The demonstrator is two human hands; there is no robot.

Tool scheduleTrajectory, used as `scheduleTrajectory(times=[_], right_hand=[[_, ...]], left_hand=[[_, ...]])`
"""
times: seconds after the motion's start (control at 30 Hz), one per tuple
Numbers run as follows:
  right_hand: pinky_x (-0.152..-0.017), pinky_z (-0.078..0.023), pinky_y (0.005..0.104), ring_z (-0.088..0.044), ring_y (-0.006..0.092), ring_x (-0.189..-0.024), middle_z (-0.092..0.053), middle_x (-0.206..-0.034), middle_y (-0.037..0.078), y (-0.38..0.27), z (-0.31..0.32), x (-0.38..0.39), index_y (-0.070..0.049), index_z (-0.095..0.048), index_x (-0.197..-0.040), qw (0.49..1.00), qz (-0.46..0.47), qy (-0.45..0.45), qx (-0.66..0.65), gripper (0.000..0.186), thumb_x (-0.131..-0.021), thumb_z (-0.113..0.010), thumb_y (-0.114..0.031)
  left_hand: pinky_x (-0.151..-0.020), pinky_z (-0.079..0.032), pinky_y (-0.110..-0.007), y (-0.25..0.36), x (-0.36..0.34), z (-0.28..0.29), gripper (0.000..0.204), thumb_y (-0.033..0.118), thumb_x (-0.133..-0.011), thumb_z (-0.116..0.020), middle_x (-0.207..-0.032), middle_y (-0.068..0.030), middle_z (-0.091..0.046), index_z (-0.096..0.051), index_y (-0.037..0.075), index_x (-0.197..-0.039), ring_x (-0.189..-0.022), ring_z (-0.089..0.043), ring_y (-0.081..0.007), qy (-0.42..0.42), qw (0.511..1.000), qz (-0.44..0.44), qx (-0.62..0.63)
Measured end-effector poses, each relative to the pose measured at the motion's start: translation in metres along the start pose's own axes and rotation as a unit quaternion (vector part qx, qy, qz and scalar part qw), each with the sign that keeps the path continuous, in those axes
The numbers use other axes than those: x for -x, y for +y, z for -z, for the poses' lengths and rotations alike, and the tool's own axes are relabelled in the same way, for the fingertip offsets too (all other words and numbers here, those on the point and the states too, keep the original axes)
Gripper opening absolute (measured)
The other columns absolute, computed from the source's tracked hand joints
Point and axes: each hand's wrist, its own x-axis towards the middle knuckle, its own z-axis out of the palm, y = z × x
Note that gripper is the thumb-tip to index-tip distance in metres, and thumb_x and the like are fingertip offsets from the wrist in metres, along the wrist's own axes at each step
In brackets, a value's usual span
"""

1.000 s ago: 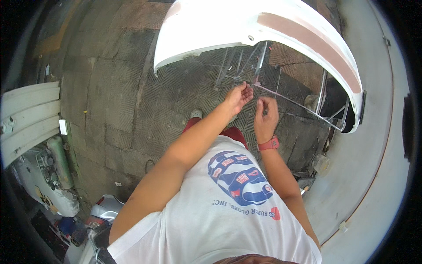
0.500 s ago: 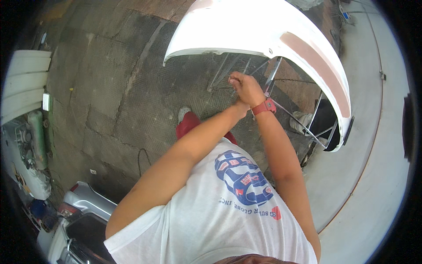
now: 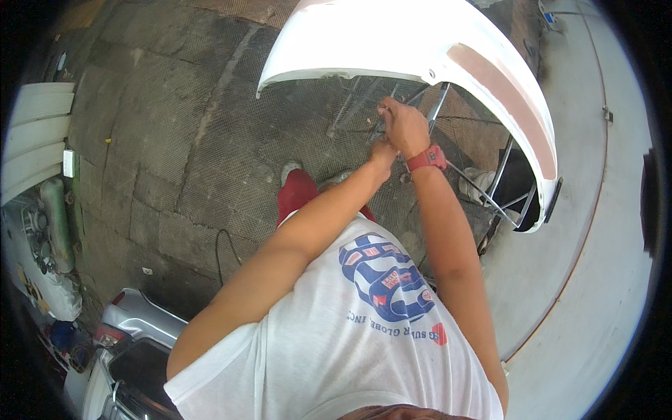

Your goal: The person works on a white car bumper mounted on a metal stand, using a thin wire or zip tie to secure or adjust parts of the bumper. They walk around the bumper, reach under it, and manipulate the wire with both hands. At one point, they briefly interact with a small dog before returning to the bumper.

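Note:
Both hands are close together in front of me, just below the lower edge of a white curved car bumper point(image 3: 364, 42). My right hand point(image 3: 407, 126), with a red watch point(image 3: 428, 159) on its wrist, is closed with the fingers curled in. Beside and slightly below it, my left hand point(image 3: 383, 151) is also closed, its fingers partly hidden by the right hand. Whatever lies between the fingers is too small to make out. A long pinkish-brown patch point(image 3: 500, 98) runs along the bumper's right side. Thin metal stand legs point(image 3: 437, 108) show beneath the bumper, beyond my hands.
A pale wall point(image 3: 581, 231) with a thin pipe rises on the right. At the lower left stands a silver vehicle point(image 3: 143, 322). White panels point(image 3: 42, 129) and a green cylinder point(image 3: 57, 227) line the left side. A dark cable point(image 3: 218, 252) lies on the rough floor point(image 3: 161, 140).
Both hands have risen slightly toward the bumper, and the right has shifted a little to the right. More of my left hand shows. A second shoe has come into sight.

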Motion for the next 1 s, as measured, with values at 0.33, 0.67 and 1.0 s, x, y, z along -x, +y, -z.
scheduleTrajectory(times=[0.33,0.67,1.0], right_hand=[[-0.118,-0.036,0.0544,-0.072,0.0315,-0.103,-0.077,-0.1,0.012,0.052,0.037,-0.01,-0.012,-0.075,-0.107,0.982,0.091,-0.162,0.02,0.021,-0.101,-0.061,-0.027],[-0.118,-0.031,0.06,-0.067,0.0303,-0.097,-0.073,-0.082,0.006,0.094,0.028,-0.001,-0.011,-0.077,-0.09,0.977,0.205,-0.049,0.042,0.03,-0.094,-0.072,-0.041],[-0.11,-0.037,0.0525,-0.069,0.0285,-0.093,-0.074,-0.075,0.006,0.092,0.03,-0.006,-0.012,-0.082,-0.084,0.949,0.265,-0.106,0.136,0.044,-0.09,-0.074,-0.055]], left_hand=[[-0.11,-0.051,-0.039,-0.011,-0.003,0.004,0.029,0.024,-0.112,-0.05,-0.129,-0.0145,-0.058,-0.049,0.004,-0.132,-0.123,-0.059,-0.0256,-0.07,0.986,0.041,0.147],[-0.107,-0.053,-0.039,-0.033,0.003,-0.003,0.019,0.028,-0.111,-0.052,-0.113,-0.012,-0.064,-0.054,0.01,-0.117,-0.116,-0.064,-0.0256,-0.066,0.964,-0.004,0.258],[-0.104,-0.051,-0.04,-0.082,-0.003,-0.026,0.025,0.035,-0.111,-0.051,-0.109,-0.0102,-0.067,-0.056,0.014,-0.1,-0.113,-0.064,-0.0257,-0.047,0.919,-0.14,0.366]])
